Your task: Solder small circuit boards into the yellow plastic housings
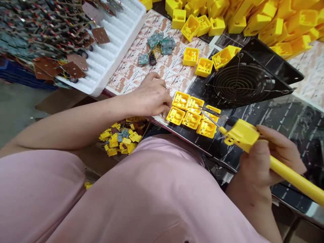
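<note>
Several small open yellow plastic cases (191, 119) sit side by side in two rows near the table's front edge. My left hand (154, 96) rests at the left end of these rows, its fingers bent and apart, fingertips close against the nearest cases; whether they touch cannot be made out. My right hand (265, 162) is wrapped round a yellow soldering gun (243, 133) with a long yellow handle. Its thin metal tip points left, reaching over the upper middle case. A bright spot shows inside that case.
A black fan (238, 81) with a wire grille stands behind the cases. Loose yellow cases (191, 56) and a large heap lie farther back. Wired green circuit boards (162, 44) lie left of them. A white foam tray (121, 37) carries many boards. Below the table is a pile of parts (121, 138).
</note>
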Tool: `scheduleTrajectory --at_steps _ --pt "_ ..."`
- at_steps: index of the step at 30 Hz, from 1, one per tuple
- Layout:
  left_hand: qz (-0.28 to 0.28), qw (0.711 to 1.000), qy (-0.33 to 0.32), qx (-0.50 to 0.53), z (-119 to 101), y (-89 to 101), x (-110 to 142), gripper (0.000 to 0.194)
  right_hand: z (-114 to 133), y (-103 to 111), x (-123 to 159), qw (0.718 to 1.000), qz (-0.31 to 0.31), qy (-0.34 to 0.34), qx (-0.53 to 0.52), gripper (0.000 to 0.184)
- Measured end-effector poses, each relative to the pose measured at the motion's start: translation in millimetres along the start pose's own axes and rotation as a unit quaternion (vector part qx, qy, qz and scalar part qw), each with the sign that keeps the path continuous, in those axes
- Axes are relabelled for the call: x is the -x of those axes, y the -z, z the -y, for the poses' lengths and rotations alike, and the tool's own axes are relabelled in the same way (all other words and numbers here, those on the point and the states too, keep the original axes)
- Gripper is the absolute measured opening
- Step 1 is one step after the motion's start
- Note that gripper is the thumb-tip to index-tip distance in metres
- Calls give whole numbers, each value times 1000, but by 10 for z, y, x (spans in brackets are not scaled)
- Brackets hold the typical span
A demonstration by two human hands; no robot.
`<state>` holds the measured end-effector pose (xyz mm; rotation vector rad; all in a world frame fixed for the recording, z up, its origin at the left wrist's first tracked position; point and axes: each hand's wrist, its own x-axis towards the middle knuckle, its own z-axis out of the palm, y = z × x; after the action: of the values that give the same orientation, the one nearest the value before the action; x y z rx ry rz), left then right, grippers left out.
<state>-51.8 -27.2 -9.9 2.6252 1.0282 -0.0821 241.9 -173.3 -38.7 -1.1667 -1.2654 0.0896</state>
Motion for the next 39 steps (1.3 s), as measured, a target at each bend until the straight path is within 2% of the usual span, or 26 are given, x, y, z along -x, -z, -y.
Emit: scheduleTrajectory --at_steps 2,4,8,13,15,18,20,29,35,39 --pt "-12 999 11 28 -52 -93 5 24 30 32 37 998 53 -6 -18 36" --pt "-39 997 19 61 -65 -150 27 21 23 61 46 997 70 -5 -32 43" --pt "-59 993 39 94 -79 -154 58 21 -20 90 46 991 126 9 -46 48" --pt "-57 995 32 76 -146 -131 36 24 7 80 75 969 227 83 -49 69" --pt "-58 995 39 64 -167 -145 19 23 56 55 85 963 246 105 -42 65" --pt "-57 996 46 45 -178 -170 -5 21 156 4 88 960 260 106 -5 42" --pt "-58 997 41 36 -175 -176 -18 21 218 -33 78 956 275 101 32 33" --pt "-73 997 16 15 -171 -183 -56 21 224 -125 -23 930 311 185 59 29" --pt "-79 997 4 3 -203 -167 -68 21 239 -122 -81 920 328 197 82 25" --pt "-74 997 0 9 -218 -132 -67 23 222 -102 -94 915 337 217 52 27"
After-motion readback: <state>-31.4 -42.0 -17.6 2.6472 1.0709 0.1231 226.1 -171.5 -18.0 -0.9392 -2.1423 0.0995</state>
